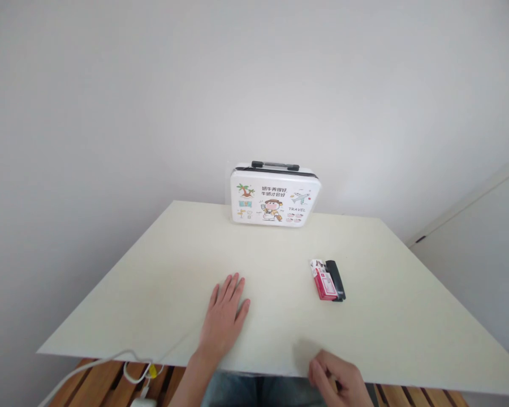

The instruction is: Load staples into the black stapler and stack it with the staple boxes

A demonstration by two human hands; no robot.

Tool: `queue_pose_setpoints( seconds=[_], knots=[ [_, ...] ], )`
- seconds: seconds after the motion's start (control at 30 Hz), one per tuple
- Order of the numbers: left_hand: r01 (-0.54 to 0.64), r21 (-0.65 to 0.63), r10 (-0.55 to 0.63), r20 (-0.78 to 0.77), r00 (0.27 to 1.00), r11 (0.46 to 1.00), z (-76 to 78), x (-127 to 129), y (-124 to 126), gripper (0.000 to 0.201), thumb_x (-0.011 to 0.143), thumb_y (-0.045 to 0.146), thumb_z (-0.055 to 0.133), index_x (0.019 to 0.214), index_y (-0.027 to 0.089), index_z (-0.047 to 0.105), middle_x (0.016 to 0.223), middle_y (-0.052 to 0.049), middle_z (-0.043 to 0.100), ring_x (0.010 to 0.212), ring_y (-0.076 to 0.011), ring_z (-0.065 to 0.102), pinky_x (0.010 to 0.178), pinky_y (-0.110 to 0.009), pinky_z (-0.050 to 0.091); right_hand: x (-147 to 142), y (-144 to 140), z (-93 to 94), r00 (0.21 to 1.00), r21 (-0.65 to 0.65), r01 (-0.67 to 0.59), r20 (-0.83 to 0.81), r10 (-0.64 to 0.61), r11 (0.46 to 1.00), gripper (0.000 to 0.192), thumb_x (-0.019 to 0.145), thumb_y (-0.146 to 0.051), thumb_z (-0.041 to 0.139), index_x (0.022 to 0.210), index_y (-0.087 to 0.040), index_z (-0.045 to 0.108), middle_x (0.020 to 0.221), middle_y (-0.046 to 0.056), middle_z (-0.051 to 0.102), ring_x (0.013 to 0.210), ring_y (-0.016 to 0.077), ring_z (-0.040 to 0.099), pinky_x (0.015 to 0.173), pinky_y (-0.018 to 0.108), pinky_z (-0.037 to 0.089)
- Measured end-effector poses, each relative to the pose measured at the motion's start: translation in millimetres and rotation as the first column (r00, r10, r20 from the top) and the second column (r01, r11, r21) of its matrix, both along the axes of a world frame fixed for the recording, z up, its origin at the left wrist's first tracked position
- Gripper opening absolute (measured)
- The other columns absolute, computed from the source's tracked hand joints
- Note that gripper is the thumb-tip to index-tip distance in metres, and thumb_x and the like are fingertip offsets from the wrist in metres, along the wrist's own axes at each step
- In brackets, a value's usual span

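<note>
My left hand (224, 319) lies flat on the white table (152, 282), palm down and fingers stretched out, with nothing under it that I can see. At the table's front edge is my right hand (338, 377), its fingers curled into a loose fist; no object shows in it. Beyond the right hand lie a black stapler (336, 280) and a small pink-and-white box (324, 284), side by side and touching. Neither hand touches them. Farther back stands a white carrying case (275, 198) with cartoon prints, a dark zip line and a black handle on top.
A plain wall (254, 85) rises behind the table. At the front left, a white cable (97, 362) hangs over slatted wood (89, 387), with a white plug or adapter (143, 402) at the bottom edge. A white panel (483, 260) is on the right.
</note>
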State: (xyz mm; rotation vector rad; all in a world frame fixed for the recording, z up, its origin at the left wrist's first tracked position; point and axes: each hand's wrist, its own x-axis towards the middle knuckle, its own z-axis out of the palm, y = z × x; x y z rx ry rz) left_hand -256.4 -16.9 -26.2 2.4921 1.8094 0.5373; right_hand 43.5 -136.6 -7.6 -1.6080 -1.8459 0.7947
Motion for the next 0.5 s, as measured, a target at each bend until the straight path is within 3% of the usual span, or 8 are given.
queue_pose_setpoints(
  seconds=[0.07, 0.13, 0.23, 0.37, 0.43, 0.5],
  knots=[
    [0.003, 0.004, -0.003, -0.004, 1.000, 1.000, 1.2, -0.3, -0.1, 0.058, 0.106, 0.045, 0.036, 0.162, 0.031, 0.025, 0.169, -0.001, 0.026, 0.157, -0.0235, 0.021, 0.126, -0.052, 0.025, -6.0, 30.9, 17.2, 0.997, 0.140, 0.071, -0.052, -0.064, 0.988, 0.032, 0.100, -0.044, 0.047, 0.104, -0.024, 0.072, 0.104, 0.009, 0.073, 0.101, 0.0248, 0.069, 0.094, 0.035, 0.057],
    [0.006, 0.006, -0.006, -0.009, 1.000, 1.000, 2.8, -0.8, -0.2, 0.058, 0.106, 0.045, 0.036, 0.162, 0.031, 0.024, 0.169, -0.002, 0.026, 0.157, -0.0238, 0.022, 0.126, -0.053, 0.026, -10.1, 57.8, 20.6, 0.997, 0.199, 0.070, -0.026, -0.067, 0.977, 0.035, 0.100, -0.041, 0.049, 0.125, -0.025, 0.067, 0.128, 0.012, 0.066, 0.123, 0.0270, 0.061, 0.109, 0.043, 0.050],
    [0.008, 0.000, -0.008, -0.020, 1.000, 1.000, 4.0, -1.7, -0.2, 0.059, 0.106, 0.046, 0.036, 0.162, 0.031, 0.023, 0.169, -0.001, 0.025, 0.157, -0.0235, 0.021, 0.126, -0.053, 0.026, -13.3, 80.4, 10.6, 0.998, 0.226, 0.043, 0.025, -0.050, 0.973, 0.034, 0.100, -0.035, 0.049, 0.127, -0.025, 0.067, 0.135, 0.011, 0.063, 0.129, 0.0258, 0.058, 0.114, 0.045, 0.047],
    [0.008, -0.004, -0.008, -0.028, 1.000, 1.000, 2.1, -2.4, -0.3, 0.060, 0.106, 0.046, 0.037, 0.162, 0.031, 0.023, 0.170, -0.001, 0.023, 0.157, -0.0236, 0.020, 0.126, -0.052, 0.026, -9.8, 82.6, -0.4, 0.997, 0.240, 0.037, 0.053, -0.051, 0.970, 0.033, 0.099, -0.033, 0.051, 0.127, -0.027, 0.067, 0.138, 0.009, 0.061, 0.130, 0.0248, 0.056, 0.114, 0.045, 0.047],
    [0.007, 0.004, -0.007, -0.024, 1.000, 1.000, 0.6, -2.5, -0.5, 0.060, 0.106, 0.045, 0.038, 0.162, 0.031, 0.023, 0.170, 0.000, 0.024, 0.157, -0.0236, 0.020, 0.126, -0.052, 0.026, 0.7, 82.9, -0.5, 0.991, 0.309, 0.118, 0.029, -0.133, 0.944, 0.033, 0.098, -0.036, 0.053, 0.127, -0.028, 0.067, 0.138, 0.009, 0.061, 0.130, 0.0259, 0.056, 0.115, 0.048, 0.045],
    [0.005, 0.012, -0.005, -0.018, 1.000, 1.000, -0.3, -2.6, -0.6, 0.060, 0.106, 0.044, 0.038, 0.162, 0.031, 0.023, 0.170, 0.000, 0.024, 0.157, -0.0235, 0.020, 0.126, -0.052, 0.025, 19.0, 88.2, 1.7, 0.959, 0.383, 0.277, -0.046, -0.281, 0.882, 0.037, 0.096, -0.041, 0.056, 0.129, -0.027, 0.066, 0.139, 0.010, 0.060, 0.132, 0.0283, 0.054, 0.115, 0.051, 0.044]
  ],
)
